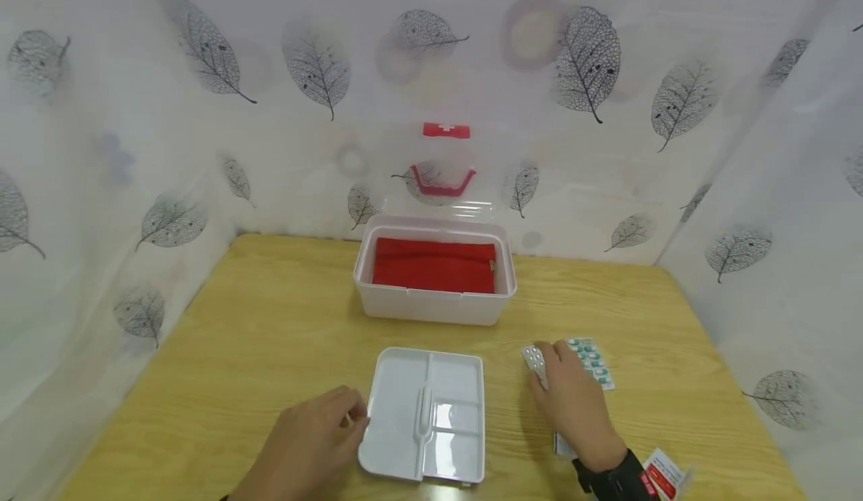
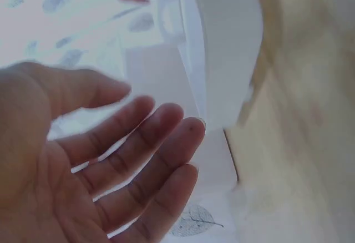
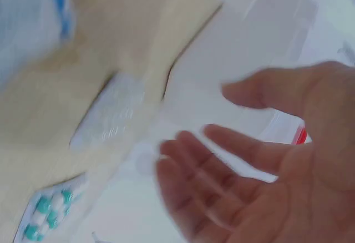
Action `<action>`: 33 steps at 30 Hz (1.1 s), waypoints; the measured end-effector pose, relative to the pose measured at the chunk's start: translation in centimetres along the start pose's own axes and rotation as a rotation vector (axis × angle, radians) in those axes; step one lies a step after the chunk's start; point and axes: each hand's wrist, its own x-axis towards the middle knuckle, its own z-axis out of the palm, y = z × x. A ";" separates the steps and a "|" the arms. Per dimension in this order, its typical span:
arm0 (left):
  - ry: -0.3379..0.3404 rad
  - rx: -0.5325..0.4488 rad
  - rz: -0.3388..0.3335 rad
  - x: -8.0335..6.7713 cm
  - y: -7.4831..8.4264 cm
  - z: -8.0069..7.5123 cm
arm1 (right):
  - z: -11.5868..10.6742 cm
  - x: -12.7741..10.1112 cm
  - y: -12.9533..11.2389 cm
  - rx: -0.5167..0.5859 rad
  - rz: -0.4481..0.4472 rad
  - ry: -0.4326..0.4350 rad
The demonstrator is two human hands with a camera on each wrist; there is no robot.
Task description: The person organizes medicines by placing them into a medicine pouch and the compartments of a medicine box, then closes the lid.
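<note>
My left hand [image 1: 320,433] is beside the left edge of a white divided tray [image 1: 393,411]. In the left wrist view its fingers [image 2: 166,154] are loosely extended and hold nothing, with the tray [image 2: 230,43] just beyond them. My right hand [image 1: 573,392] hovers over a silver blister pack [image 1: 535,362], to the right of the tray. The right wrist view shows a gap between that hand [image 3: 255,176] and the silver blister pack [image 3: 111,112] on the table. Close by lies a blister pack of green and white capsules [image 1: 593,365], partly covered by the hand.
A translucent box [image 1: 431,308] with folded red cloth [image 1: 434,265] inside stands behind the tray, its lid with a red handle [image 1: 441,189] raised. A red and white packet [image 1: 664,475] lies near the right wrist. A leaf-print curtain [image 1: 317,67] surrounds the wooden table [image 1: 270,321].
</note>
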 end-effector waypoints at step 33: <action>-0.657 -0.042 -0.387 11.7 -1.8 2.0 | 0.8 5.4 1.5 0.128 0.143 -0.323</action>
